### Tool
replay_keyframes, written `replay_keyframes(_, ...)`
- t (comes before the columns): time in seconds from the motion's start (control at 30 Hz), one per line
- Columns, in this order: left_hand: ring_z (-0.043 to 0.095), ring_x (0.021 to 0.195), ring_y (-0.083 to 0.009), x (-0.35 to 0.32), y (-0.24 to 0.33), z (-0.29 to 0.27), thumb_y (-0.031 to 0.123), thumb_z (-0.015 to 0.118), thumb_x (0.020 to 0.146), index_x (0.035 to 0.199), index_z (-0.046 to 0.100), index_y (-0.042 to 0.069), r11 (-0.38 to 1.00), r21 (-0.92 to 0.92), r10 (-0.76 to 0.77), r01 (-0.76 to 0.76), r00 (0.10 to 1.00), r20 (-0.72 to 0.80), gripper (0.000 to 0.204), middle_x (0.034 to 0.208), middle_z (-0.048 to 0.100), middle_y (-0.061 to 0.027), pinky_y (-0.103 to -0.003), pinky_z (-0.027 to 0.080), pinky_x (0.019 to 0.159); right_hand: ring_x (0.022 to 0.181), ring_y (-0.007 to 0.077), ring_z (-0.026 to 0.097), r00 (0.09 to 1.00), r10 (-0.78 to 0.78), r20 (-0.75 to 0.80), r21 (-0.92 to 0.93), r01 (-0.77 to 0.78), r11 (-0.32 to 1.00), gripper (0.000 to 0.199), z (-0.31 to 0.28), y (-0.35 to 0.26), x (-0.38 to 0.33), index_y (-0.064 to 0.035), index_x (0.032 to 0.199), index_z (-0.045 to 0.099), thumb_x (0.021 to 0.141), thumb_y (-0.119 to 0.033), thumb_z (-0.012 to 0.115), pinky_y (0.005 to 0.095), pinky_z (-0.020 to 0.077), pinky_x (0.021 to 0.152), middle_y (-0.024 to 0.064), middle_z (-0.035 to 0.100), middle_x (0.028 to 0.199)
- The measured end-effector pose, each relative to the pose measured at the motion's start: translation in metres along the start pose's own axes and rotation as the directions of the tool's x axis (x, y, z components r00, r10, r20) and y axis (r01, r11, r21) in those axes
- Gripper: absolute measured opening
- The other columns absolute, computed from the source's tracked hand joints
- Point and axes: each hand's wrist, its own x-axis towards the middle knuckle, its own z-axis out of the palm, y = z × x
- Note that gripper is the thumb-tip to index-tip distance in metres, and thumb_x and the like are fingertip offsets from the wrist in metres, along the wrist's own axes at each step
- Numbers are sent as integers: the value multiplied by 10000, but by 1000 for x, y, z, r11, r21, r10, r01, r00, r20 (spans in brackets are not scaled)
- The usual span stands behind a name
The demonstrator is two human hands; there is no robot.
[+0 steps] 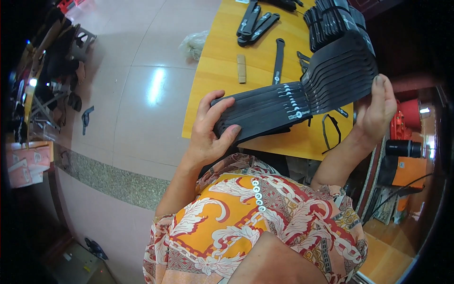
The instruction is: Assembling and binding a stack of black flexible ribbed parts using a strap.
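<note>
A thick stack of flat black straps (265, 111), layered and fanned so that their edges show in steps, stretches between my hands above the yellow table. White printed marks run across its middle, where it bends upward to the right. My left hand (213, 125) grips the left end, thumb on top and fingers round the far edge. At the raised right end, my right hand (376, 111) is closed with its thumb along the stack's edge. Behind the stack, a single black strap (279, 61) lies on the table, and a thin black loop (332, 134) lies near the front edge.
More bundled black straps (326, 23) are piled at the table's far right. Loose black straps (255, 28) and a brown strip (241, 68) lie on the yellow table (215, 61). A clear plastic bag (195, 45) is on the floor. An orange box (409, 173) stands at right.
</note>
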Motion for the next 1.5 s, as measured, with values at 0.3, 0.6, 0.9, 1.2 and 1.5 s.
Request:
replay_keyframes(0.3,437,1240,-298,-9,24,17,66,643,730,1215,558,11,987,149,52,-52,999,8,495,1315,461,-164,-373,346,1031,841,188,612,870,177,-461,344,-8,939,151,-158,67,27,32,942,597,940,-97,518,357,526,779,114,627,941)
replay_keyframes(0.6,443,1225,-266,2,13,-9,138,660,813,1250,551,10,998,63,-28,23,997,75,468,1318,458,-147,-352,328,1035,867,160,614,957,124,-263,335,-29,942,166,-188,52,-21,31,972,610,945,-100,511,308,506,800,80,641,950)
replay_keyframes(0.9,389,1298,-259,9,1,-11,210,621,875,1350,462,11,996,92,-23,21,1000,19,539,1401,411,-163,-362,293,1067,883,151,623,968,216,-123,453,-139,880,212,-159,63,-58,39,1004,603,962,-137,493,279,493,816,103,653,966)
replay_keyframes(1.2,517,1181,-276,-12,62,51,105,587,864,1308,429,-51,943,-263,246,-205,960,135,496,1253,511,-206,-380,390,1009,760,119,606,948,310,-75,443,-247,862,181,-133,68,-93,4,944,609,945,-155,523,241,478,711,59,642,857)
replay_keyframes(1.5,545,1032,-148,-9,46,166,117,667,861,1299,377,-46,763,-471,-116,442,811,573,551,1159,566,-137,-322,457,906,653,35,536,923,369,-105,289,-327,900,214,-84,60,-126,-4,939,592,961,-207,529,178,433,584,-2,600,773)
